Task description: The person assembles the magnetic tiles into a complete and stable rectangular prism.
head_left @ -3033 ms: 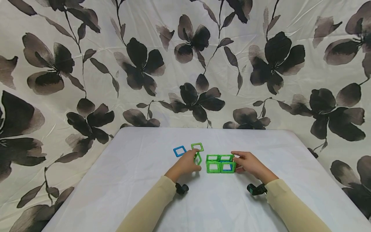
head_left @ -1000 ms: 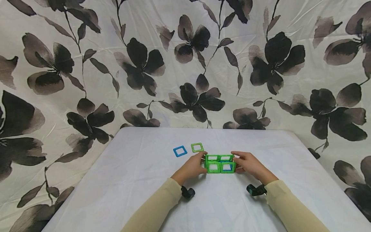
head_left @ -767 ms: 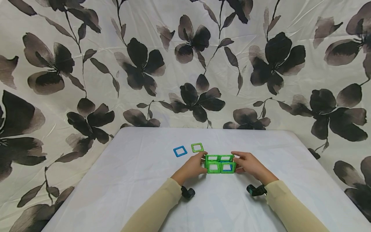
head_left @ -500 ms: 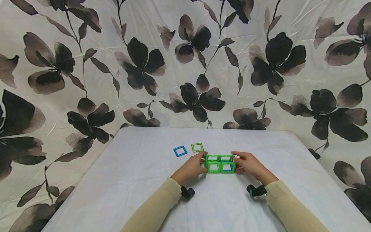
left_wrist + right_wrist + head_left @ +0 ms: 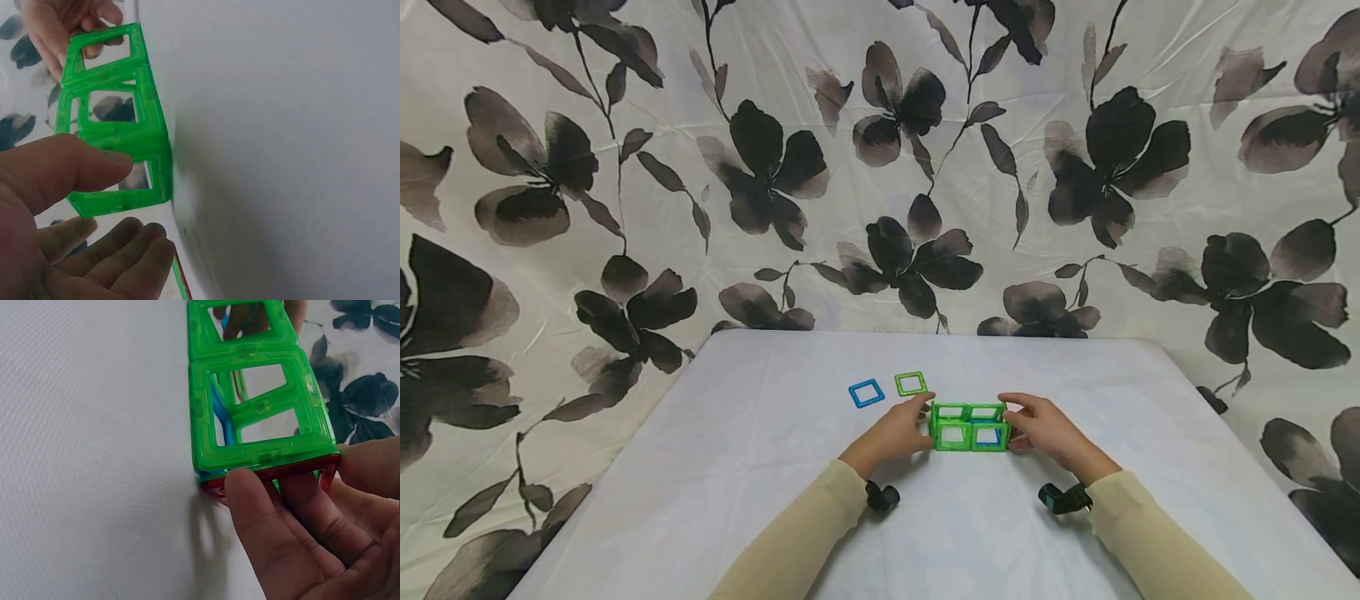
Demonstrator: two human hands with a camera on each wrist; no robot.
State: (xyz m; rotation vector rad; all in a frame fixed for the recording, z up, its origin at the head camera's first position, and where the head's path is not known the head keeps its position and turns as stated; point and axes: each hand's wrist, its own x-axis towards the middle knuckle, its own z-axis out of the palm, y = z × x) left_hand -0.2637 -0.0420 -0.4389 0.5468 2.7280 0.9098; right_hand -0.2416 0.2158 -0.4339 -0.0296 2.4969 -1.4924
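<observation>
A long box of green square magnetic tiles [image 5: 972, 435] stands on the white table between my hands. My left hand [image 5: 889, 435] holds its left end; in the left wrist view the thumb [image 5: 94, 165] lies over the end tile, the index fingertip is at its corner, and the other fingers spread beside it. My right hand [image 5: 1047, 429] grips the right end, with thumb and index finger at opposite edges of a red tile [image 5: 290, 467]. A blue tile [image 5: 226, 425] shows inside the box. The fingertips at the far side are partly hidden in the head view.
Behind the left hand, a loose blue square tile [image 5: 872, 402] and a loose green square tile [image 5: 913, 392] lie flat on the white-covered table [image 5: 760, 400]. A floral cloth [image 5: 1030, 192] hangs past the table's far edge. Dark cameras sit on both wrists.
Three seconds ago my left hand held a separate green tile left of the box; it has since moved right and set that tile against the left end. The right hand stays in place.
</observation>
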